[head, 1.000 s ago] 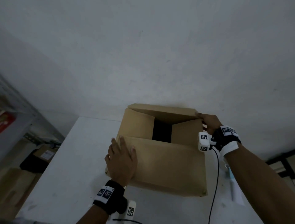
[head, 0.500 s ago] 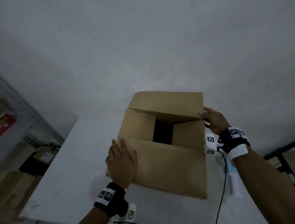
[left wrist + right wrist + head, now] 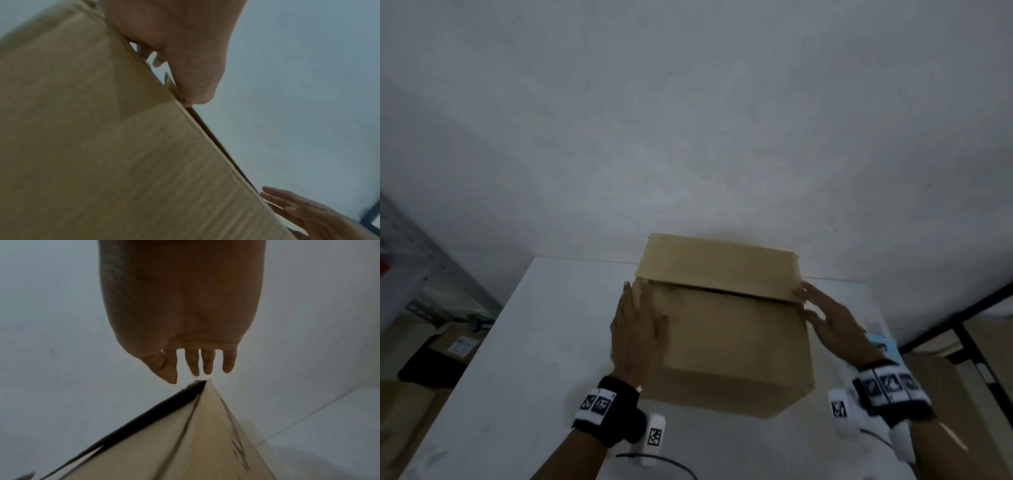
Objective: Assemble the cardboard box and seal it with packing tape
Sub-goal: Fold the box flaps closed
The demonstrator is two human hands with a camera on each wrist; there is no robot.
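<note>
Now flat hands (image 3: pixel 637 329) flank box (image 3: pixel 732 329).

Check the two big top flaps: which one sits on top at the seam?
The far flap: its free edge overlaps the near flap, which the left hand presses flat.

The box (image 3: pixel 726 329) between the two hands is plain brown cardboard, matt and unprinted on top, its cut flap edges showing a paler raw layer; the table (image 3: pixel 544 342) under both hands is white, smooth and faintly scuffed; the wall (image 3: pixel 688 120) beyond the fingertips is pale, matt and lightly blotched; the bands (image 3: pixel 606 407) at both wrists look like black cloth with white printed squares; a rack (image 3: pixel 400 260) left of the left hand looks like grey metal.
</note>
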